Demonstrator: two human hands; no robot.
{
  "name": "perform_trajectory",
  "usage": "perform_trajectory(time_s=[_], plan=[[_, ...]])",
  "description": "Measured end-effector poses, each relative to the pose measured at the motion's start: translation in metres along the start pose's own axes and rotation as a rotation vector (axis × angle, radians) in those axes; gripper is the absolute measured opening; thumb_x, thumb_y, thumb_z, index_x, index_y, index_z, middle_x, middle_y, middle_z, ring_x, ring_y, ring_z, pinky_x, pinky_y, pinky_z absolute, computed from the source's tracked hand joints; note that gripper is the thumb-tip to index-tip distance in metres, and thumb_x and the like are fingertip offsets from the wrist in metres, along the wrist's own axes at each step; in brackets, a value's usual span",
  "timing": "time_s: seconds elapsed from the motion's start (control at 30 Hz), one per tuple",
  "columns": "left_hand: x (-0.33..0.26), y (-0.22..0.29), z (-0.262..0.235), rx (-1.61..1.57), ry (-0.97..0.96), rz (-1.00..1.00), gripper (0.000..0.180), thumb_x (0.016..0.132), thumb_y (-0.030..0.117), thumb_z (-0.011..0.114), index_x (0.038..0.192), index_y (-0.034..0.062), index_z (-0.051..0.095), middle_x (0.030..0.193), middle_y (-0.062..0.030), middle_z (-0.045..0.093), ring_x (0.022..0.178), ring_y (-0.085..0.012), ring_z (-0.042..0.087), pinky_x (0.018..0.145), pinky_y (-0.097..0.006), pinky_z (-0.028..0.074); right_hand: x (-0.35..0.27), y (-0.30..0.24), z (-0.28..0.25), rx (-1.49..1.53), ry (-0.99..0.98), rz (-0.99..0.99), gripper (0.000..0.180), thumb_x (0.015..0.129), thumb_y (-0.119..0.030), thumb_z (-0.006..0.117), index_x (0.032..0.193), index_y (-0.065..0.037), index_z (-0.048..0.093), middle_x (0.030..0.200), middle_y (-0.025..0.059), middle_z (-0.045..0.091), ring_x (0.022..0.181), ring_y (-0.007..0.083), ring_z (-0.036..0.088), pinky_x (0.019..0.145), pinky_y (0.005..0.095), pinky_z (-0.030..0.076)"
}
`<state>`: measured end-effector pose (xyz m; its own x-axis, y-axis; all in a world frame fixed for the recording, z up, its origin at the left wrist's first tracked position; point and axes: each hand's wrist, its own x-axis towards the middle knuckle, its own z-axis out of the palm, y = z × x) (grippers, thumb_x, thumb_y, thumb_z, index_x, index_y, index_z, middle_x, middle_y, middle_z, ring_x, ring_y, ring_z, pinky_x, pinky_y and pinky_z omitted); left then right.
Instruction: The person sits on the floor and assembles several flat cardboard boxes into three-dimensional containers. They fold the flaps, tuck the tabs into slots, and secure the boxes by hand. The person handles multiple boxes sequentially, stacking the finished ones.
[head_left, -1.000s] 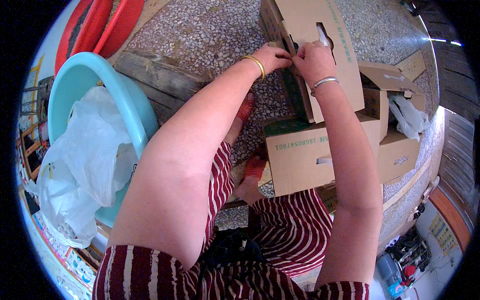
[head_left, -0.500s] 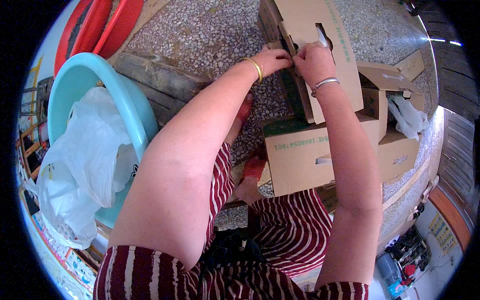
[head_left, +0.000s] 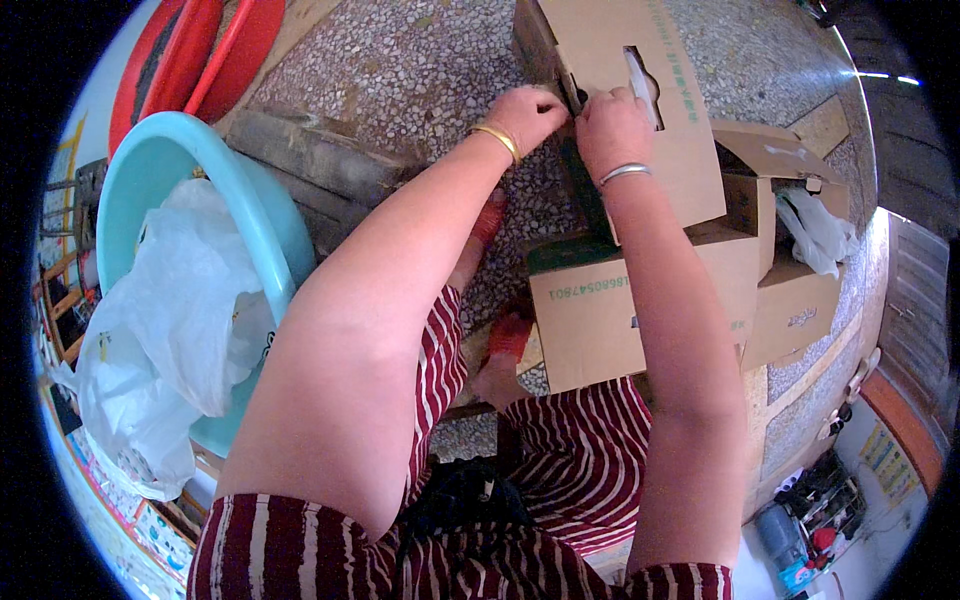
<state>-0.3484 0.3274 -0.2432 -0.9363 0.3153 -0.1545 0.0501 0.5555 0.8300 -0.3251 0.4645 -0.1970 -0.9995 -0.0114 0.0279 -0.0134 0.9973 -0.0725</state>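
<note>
A brown cardboard box [head_left: 680, 165] with a cut-out hand slot stands on top of another cardboard box [head_left: 585, 325]. My right hand [head_left: 613, 132], with a silver bangle at its wrist, is closed on the upper box's left edge. White material shows through the slot just beyond its knuckles. My left hand [head_left: 528, 115], wearing a gold bangle, is beside that edge with thumb and fingers curled together in a pinch. Anything between those fingertips is too small to make out.
On the left, a turquoise tub [head_left: 285, 215] holds white plastic bags [head_left: 190, 300]. Red plastic objects [head_left: 235, 60] lie behind it, near a worn wooden beam [head_left: 320, 155]. At right, an open cardboard box [head_left: 800, 310] has a plastic bag [head_left: 815, 230] at its opening.
Both hands have shifted slightly left. The upper box has moved a little left as well, and my left hand's fingers are curled tighter, farther from the box edge.
</note>
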Motion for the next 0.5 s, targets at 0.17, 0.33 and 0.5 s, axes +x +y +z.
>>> perform_trajectory(time_s=[0.17, 0.33, 0.5], plan=[[0.002, 0.018, 0.006, -0.208, 0.302, -0.067, 0.049, 0.077, 0.030, 0.066, 0.113, -0.0012, 0.055, 0.102, -0.0167, 0.063, 0.088, -0.0237, 0.061, 0.079, -0.034, 0.047, -0.004, 0.000, 0.008, 0.054, 0.017, 0.040, 0.014, 0.078, -0.014, 0.054, 0.081, -0.011, 0.067, 0.087, 0.0082, 0.061, 0.085, 0.0269, 0.058, 0.074, 0.0365, 0.048], [0.008, 0.056, 0.021, -0.173, 0.393, -0.427, 0.062, 0.074, 0.034, 0.067, 0.117, -0.0062, 0.049, 0.107, -0.0224, 0.060, 0.099, -0.0319, 0.058, 0.088, -0.037, 0.044, -0.004, 0.019, 0.005, 0.306, -0.001, -0.100, 0.017, 0.075, -0.022, 0.062, 0.080, -0.007, 0.066, 0.085, 0.0111, 0.061, 0.085, 0.0308, 0.056, 0.074, 0.0390, 0.047], [0.004, 0.079, 0.051, -0.321, 0.399, -0.454, 0.072, 0.077, 0.015, 0.060, 0.133, -0.0107, 0.022, 0.135, -0.0294, 0.031, 0.125, -0.0377, 0.034, 0.106, -0.036, 0.027, -0.005, 0.055, 0.003, 0.844, 0.081, 0.150, 0.016, 0.075, -0.013, 0.060, 0.088, -0.003, 0.064, 0.086, 0.0153, 0.059, 0.085, 0.0333, 0.055, 0.077, 0.0415, 0.045]])
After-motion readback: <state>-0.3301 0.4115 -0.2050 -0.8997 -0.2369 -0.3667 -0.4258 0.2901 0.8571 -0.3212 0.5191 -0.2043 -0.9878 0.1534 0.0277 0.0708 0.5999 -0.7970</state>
